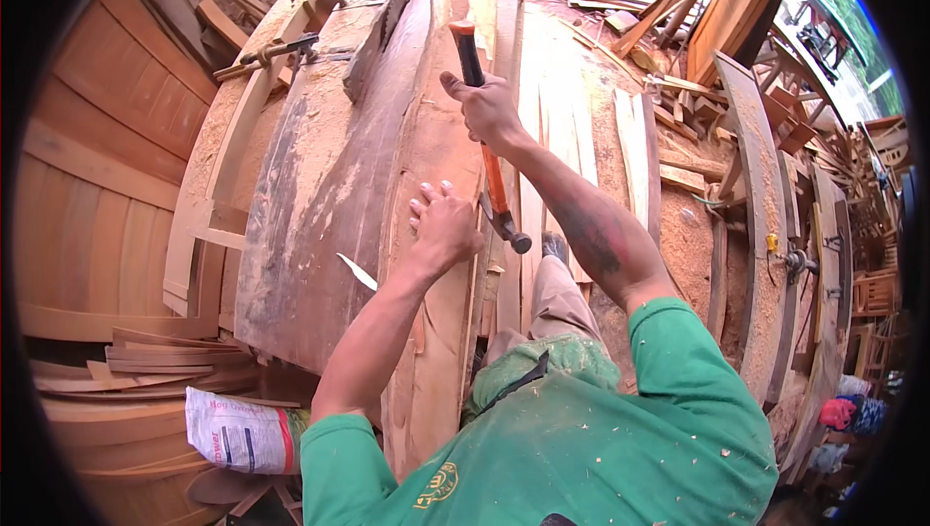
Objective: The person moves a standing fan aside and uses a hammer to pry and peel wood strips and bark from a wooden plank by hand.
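My right hand (489,111) is wrapped around the handle of a claw hammer (496,187), on the black part of its grip below the orange butt end. The hammer hangs head down, its metal head near my body and beside the long plank's right edge. To its left, my left hand (446,228) is over the long light-brown plank (426,371), with the fingers loosely bent and slightly apart. I see nothing in it. Whether its fingers touch the plank I cannot tell. Under that plank lies a wide, dark-stained slab (310,226) dusted with sawdust.
A clamp (281,49) sits at the far left beside a wooden frame (232,148). Panelled wood (107,177) stands at left, above a white printed sack (237,431). Boards and sawdust (683,245) lie at right, near a long board (760,226). Scrap wood is piled behind.
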Available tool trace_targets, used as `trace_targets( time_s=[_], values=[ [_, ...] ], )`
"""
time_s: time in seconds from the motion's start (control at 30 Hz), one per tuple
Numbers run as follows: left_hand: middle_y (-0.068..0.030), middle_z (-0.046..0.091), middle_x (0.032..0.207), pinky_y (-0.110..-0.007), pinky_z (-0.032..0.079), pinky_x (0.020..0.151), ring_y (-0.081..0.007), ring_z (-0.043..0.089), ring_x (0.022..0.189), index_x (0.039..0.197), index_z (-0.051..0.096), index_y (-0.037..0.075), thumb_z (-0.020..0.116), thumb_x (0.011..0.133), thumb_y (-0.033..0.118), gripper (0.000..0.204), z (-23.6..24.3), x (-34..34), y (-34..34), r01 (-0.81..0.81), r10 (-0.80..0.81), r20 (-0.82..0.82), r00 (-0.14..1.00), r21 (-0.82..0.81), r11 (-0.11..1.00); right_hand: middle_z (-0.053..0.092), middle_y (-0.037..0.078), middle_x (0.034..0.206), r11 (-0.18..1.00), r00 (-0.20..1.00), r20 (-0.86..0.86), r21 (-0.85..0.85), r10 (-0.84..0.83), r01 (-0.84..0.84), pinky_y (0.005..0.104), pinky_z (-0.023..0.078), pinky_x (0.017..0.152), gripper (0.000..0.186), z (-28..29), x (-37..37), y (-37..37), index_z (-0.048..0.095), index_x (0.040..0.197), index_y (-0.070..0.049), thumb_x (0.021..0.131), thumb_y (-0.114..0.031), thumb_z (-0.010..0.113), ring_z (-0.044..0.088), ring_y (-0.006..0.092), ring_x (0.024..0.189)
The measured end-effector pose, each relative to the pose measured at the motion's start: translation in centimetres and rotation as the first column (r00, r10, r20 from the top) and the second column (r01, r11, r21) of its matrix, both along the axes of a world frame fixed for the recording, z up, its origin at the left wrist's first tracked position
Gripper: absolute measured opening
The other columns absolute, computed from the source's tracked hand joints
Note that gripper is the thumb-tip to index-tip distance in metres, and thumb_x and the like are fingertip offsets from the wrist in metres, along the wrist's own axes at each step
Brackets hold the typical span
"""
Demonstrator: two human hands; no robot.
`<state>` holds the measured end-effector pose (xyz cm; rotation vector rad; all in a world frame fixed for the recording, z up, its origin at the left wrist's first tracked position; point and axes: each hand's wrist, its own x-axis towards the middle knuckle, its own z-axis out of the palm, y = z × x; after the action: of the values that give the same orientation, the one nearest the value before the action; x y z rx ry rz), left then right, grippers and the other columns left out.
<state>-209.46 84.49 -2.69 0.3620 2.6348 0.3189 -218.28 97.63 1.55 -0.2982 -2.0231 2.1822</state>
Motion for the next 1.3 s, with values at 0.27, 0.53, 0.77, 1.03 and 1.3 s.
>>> trace_targets(
  time_s=[0.27, 0.53, 0.77, 1.03, 1.3],
  values=[
    [-0.0445, 0.019, 0.149, -0.065, 0.034, 0.108, -0.0650, 0.029, 0.133, 0.147, 0.022, -0.014, 0.070, 0.073, 0.012, 0.091, -0.6, 0.3, 0.1, -0.027, 0.027, 0.017, 0.999, 0.004, 1.000, 0.048, 0.001, 0.053, 0.978, 0.978, 0.131, 0.111, 0.163, -0.178, 0.0334, 0.038, 0.038, 0.055, -1.1, -7.5, -1.8, 0.047, 0.060, -0.009, 0.086, -0.048, 0.074, 0.046, 0.0133, 0.042],
    [-0.0378, 0.019, 0.153, -0.063, 0.034, 0.109, -0.0640, 0.027, 0.134, 0.146, 0.027, -0.012, 0.068, 0.075, 0.012, 0.085, -1.1, 0.7, -0.6, -0.110, 0.124, -0.105, 0.987, 0.126, 0.986, 0.043, -0.005, 0.058, 0.989, 0.945, -0.299, 0.090, 0.137, -0.115, 0.0279, 0.028, 0.047, 0.041, 0.3, -1.3, -3.2, 0.052, 0.066, -0.007, 0.090, -0.031, 0.074, 0.037, 0.0050, 0.054],
    [-0.0310, 0.027, 0.149, -0.063, 0.037, 0.107, -0.0631, 0.032, 0.132, 0.143, 0.031, -0.013, 0.069, 0.075, 0.012, 0.082, -1.8, 1.8, 0.3, -0.101, 0.101, -0.118, 0.988, 0.008, 0.995, 0.043, -0.007, 0.052, 0.912, 0.886, -0.309, -0.334, -0.345, 0.239, 0.0207, 0.026, 0.040, 0.034, -3.0, 13.1, 1.2, 0.053, 0.068, -0.011, 0.094, -0.023, 0.071, 0.040, 0.0025, 0.042],
    [-0.0361, 0.042, 0.134, -0.060, 0.031, 0.112, -0.0545, 0.048, 0.122, 0.126, 0.046, -0.016, 0.058, 0.070, 0.005, 0.061, -1.2, -0.4, -1.0, -0.025, 0.036, -0.111, 0.993, 0.102, 0.994, 0.033, -0.007, 0.048, 0.961, 0.998, -0.044, -0.274, -0.048, 0.034, 0.0254, 0.024, 0.034, 0.048, 3.7, 10.3, 4.2, 0.039, 0.065, -0.018, 0.094, -0.045, 0.067, 0.030, 0.0056, 0.035],
    [-0.0369, 0.054, 0.113, -0.059, 0.042, 0.101, -0.0511, 0.056, 0.105, 0.091, 0.054, -0.009, 0.053, 0.068, 0.005, 0.026, -2.2, -1.5, -3.0, 0.132, -0.098, -0.154, 0.983, 0.234, 0.963, 0.043, -0.002, 0.052, 0.996, 0.994, 0.054, 0.022, 0.091, -0.092, 0.0309, 0.033, 0.036, 0.051, 1.2, -1.4, -1.2, 0.044, 0.065, -0.011, 0.088, -0.046, 0.073, 0.042, 0.0100, 0.041]
  ],
)
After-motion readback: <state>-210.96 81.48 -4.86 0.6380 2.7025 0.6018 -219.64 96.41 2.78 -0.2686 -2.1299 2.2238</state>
